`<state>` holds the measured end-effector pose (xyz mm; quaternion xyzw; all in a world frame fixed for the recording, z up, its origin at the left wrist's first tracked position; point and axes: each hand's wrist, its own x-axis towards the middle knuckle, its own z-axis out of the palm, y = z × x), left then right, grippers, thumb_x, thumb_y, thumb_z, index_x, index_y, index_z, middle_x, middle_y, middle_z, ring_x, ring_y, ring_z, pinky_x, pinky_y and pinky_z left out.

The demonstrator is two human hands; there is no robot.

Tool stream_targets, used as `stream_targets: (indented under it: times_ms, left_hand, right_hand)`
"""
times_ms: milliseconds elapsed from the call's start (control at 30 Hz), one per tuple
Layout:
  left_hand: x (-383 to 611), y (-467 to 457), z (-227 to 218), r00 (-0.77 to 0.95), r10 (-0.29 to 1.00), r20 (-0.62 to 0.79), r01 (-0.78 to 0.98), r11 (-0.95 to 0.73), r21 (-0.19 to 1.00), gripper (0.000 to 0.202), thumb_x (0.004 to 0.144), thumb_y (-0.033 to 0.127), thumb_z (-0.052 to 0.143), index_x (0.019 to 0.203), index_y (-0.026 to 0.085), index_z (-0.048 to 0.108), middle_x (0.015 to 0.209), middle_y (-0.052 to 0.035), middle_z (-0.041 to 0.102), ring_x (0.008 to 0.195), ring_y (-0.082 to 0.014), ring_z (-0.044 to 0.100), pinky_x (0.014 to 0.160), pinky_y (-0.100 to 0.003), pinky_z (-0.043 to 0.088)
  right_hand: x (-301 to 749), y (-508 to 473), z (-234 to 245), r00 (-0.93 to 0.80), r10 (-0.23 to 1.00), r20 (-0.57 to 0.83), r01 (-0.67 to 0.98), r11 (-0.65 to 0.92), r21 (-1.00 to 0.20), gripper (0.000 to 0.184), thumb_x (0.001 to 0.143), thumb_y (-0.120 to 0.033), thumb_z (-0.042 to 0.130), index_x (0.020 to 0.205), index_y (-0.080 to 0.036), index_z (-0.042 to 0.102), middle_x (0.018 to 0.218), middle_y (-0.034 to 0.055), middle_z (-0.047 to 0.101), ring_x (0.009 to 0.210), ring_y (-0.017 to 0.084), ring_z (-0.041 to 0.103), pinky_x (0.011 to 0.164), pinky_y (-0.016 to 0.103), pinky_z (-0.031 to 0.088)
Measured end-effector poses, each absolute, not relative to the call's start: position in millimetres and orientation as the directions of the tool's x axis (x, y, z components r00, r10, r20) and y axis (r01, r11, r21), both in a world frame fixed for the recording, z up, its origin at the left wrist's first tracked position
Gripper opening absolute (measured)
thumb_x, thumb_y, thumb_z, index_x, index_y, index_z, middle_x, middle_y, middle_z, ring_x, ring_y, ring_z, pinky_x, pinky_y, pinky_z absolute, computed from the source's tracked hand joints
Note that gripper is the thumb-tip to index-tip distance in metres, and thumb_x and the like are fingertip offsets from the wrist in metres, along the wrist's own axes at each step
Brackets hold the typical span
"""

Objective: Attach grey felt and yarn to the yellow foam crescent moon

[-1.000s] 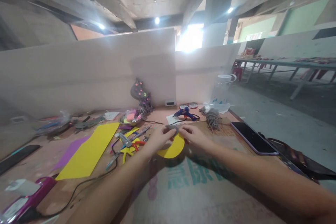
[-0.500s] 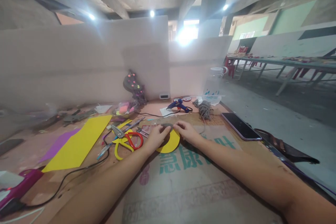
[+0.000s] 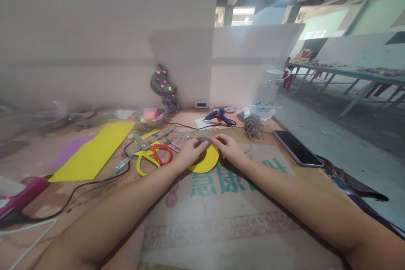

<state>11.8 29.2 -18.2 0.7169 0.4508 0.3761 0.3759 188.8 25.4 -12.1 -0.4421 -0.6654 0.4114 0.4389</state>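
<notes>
Both hands are at a yellow disc [image 3: 206,163], which looks like card or paper and lies over the printed sheet [image 3: 240,202]. A grey coiled patch of yarn [image 3: 204,139] covers the disc's far edge. My left hand [image 3: 191,152] pinches that edge from the left, thumb on the grey patch. From the right, my right hand [image 3: 230,147] has its fingertips closed at the same edge, beside the patch. Just behind the right hand, a strand leads to a tangled ball of grey yarn [image 3: 252,125]. The undersides of the disc and the fingers there are hidden.
Left of the hands lie scissors [image 3: 155,155] with red and yellow handles, a yellow sheet [image 3: 98,149] and a magenta glue gun [image 3: 27,194] with its cord. A blue glue gun [image 3: 220,117] stands behind. To the right are a phone [image 3: 297,147] and a clear jug [image 3: 268,90].
My view has tilted downward and shifted a little left. Both hands stay at the disc's far edge, with hardly any change in their grip.
</notes>
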Motion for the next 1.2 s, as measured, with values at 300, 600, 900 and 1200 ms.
stream_targets:
  times_ms: [300, 600, 900, 1200]
  left_hand:
    - [13, 29, -17, 0.302, 0.93, 0.21, 0.428, -0.329, 0.842, 0.042, 0.082, 0.054, 0.051, 0.066, 0.016, 0.057, 0.059, -0.0009, 0.059, 0.057, -0.0147, 0.054, 0.055, -0.025, 0.039]
    - [13, 30, -20, 0.282, 0.935, 0.214, 0.437, -0.324, 0.839, 0.044, 0.084, 0.056, 0.049, 0.068, 0.015, 0.056, 0.061, -0.0014, 0.06, 0.059, -0.0152, 0.055, 0.055, -0.026, 0.041]
    - [13, 22, -12, 0.307, 0.936, 0.17, 0.444, -0.299, 0.845, 0.04, 0.085, 0.052, 0.052, 0.069, 0.016, 0.057, 0.059, 0.0007, 0.058, 0.056, -0.014, 0.053, 0.054, -0.025, 0.038]
    - [14, 22, -10, 0.319, 0.932, 0.172, 0.436, -0.305, 0.847, 0.04, 0.087, 0.049, 0.051, 0.064, 0.016, 0.057, 0.057, 0.0008, 0.057, 0.057, -0.0137, 0.052, 0.055, -0.025, 0.038]
  right_hand:
    - [190, 27, -16, -0.225, 0.944, 0.241, 0.248, 0.295, -0.923, 0.029, 0.079, -0.047, 0.056, 0.078, -0.018, 0.057, 0.056, -0.0051, 0.048, 0.049, 0.01, 0.043, 0.047, 0.022, 0.033]
    - [189, 24, -9, -0.187, 0.963, 0.197, 0.211, 0.235, -0.949, 0.033, 0.084, -0.051, 0.05, 0.08, -0.019, 0.055, 0.055, -0.0059, 0.045, 0.044, 0.009, 0.041, 0.041, 0.022, 0.031]
    - [191, 21, -6, -0.213, 0.969, 0.129, 0.235, 0.179, -0.955, 0.027, 0.076, -0.044, 0.062, 0.078, -0.017, 0.059, 0.052, -0.0067, 0.047, 0.043, 0.008, 0.04, 0.041, 0.021, 0.029]
    - [189, 22, -7, -0.215, 0.967, 0.136, 0.227, 0.185, -0.956, 0.029, 0.08, -0.047, 0.058, 0.076, -0.018, 0.059, 0.052, -0.0061, 0.046, 0.044, 0.008, 0.04, 0.041, 0.021, 0.029]
